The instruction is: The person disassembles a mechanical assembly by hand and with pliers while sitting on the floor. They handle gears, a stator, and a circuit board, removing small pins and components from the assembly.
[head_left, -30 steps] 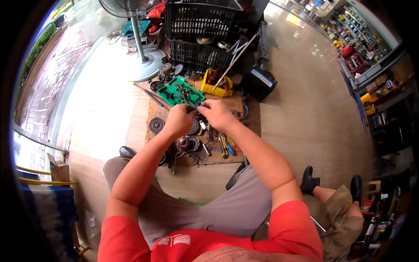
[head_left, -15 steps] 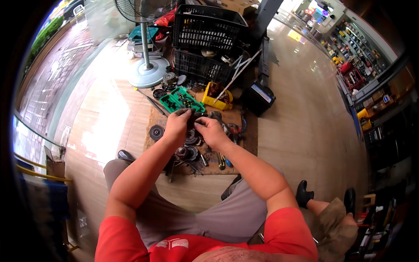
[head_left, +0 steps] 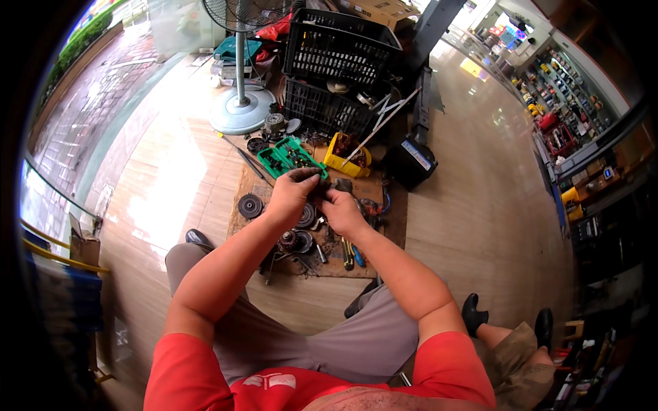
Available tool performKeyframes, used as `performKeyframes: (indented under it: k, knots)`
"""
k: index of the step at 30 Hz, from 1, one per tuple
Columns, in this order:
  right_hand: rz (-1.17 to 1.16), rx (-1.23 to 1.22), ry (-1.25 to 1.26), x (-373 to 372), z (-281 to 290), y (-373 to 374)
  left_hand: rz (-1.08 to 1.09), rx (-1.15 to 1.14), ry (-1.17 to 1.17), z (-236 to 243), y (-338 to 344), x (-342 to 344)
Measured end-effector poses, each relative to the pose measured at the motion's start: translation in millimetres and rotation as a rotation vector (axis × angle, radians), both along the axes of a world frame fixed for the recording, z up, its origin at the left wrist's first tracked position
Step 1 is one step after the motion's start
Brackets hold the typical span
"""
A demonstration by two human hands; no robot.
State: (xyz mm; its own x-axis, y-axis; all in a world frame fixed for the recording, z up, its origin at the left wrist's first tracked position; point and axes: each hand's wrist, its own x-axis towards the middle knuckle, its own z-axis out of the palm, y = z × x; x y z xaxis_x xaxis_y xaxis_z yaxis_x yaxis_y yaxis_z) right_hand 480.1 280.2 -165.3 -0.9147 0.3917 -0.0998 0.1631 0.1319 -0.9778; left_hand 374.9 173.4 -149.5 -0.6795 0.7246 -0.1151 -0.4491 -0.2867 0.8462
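My left hand [head_left: 293,196] and my right hand [head_left: 341,210] meet above a cardboard mat [head_left: 392,236], fingertips pinched close together. Between them is a small dark part, mostly covered by the fingers, so its kind cannot be made out. Dirt darkens the fingers of both hands. Just beyond them lies an open green tool case [head_left: 290,145] with small dark pieces in it. Left of my left hand is a round black pulley-like disc [head_left: 250,205]. Below my wrists are a dismantled rotor-like metal part [head_left: 288,239], a short metal cylinder [head_left: 321,253] and a blue-handled tool [head_left: 358,257].
A yellow bin [head_left: 334,162] of reddish-brown parts stands beyond the case. Farther back are stacked black crates [head_left: 343,51] and a standing fan's round base [head_left: 241,115]. A black battery [head_left: 408,164] sits at the right. Another person's legs [head_left: 504,335] are at lower right.
The view has shifted slightly, so the background sits farther right. Both hands have moved a little right in the picture and stay pinched together at the dark part.
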Motion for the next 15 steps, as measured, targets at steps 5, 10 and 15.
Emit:
performKeyframes:
  k: [5, 10, 15]
  knots:
    - [0.016, -0.106, -0.009, 2.8, 18.1, -4.8, 0.015, 0.023, -0.080, 6.0, -2.3, -5.4]
    - [0.057, -0.072, 0.016, -0.2, 13.5, 1.8, 0.065, 0.085, -0.221, 21.1, -3.0, -9.3]
    - [0.107, -0.082, 0.022, -1.9, 17.7, 3.4, 0.056, 0.105, -0.276, 23.0, -4.1, -14.1]
